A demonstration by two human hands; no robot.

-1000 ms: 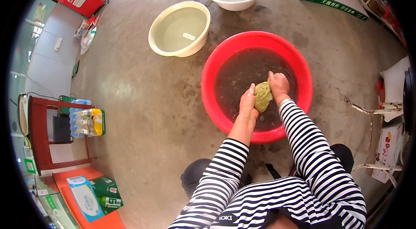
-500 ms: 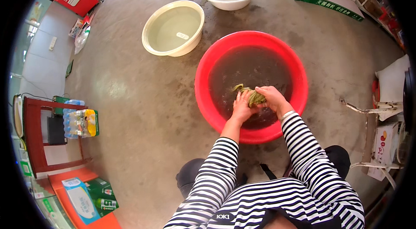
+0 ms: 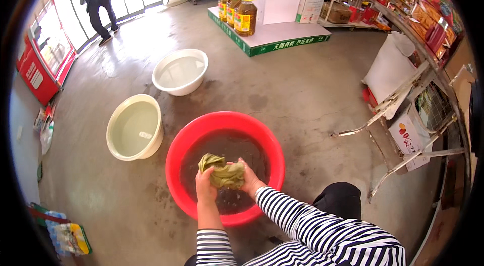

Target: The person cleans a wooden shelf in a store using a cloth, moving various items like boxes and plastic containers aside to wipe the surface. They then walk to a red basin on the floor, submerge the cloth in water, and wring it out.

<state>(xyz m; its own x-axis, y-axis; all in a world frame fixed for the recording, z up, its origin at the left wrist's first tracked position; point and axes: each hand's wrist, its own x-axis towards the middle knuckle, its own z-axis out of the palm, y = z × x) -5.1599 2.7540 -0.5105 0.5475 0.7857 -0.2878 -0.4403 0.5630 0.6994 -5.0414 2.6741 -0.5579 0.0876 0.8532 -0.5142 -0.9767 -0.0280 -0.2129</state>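
Between my two hands is a bunched, wet olive-green cloth (image 3: 225, 174), held over the big red basin (image 3: 276, 160). My left hand (image 3: 205, 185) grips the cloth's left side, fingers closed round it. On the other side my right hand (image 3: 249, 179) has its fingers closed on the cloth's right end. Dark, murky water (image 3: 242, 147) fills the basin below, and the cloth appears to be above its surface. Parts of my fingers are hidden behind the folds.
A cream basin (image 3: 112, 137) and a white basin (image 3: 157, 82), both holding clearer water, stand to the left. Oil bottles (image 3: 245, 16) sit on a low display. A metal-framed rack (image 3: 398, 165) juts in at right. Far off, a person (image 3: 98, 1) bends by glass doors.
My view has swung up and to the right, bringing in the doors, shelves and person. The cloth, which was compressed between my hands, now looks looser and fuller.
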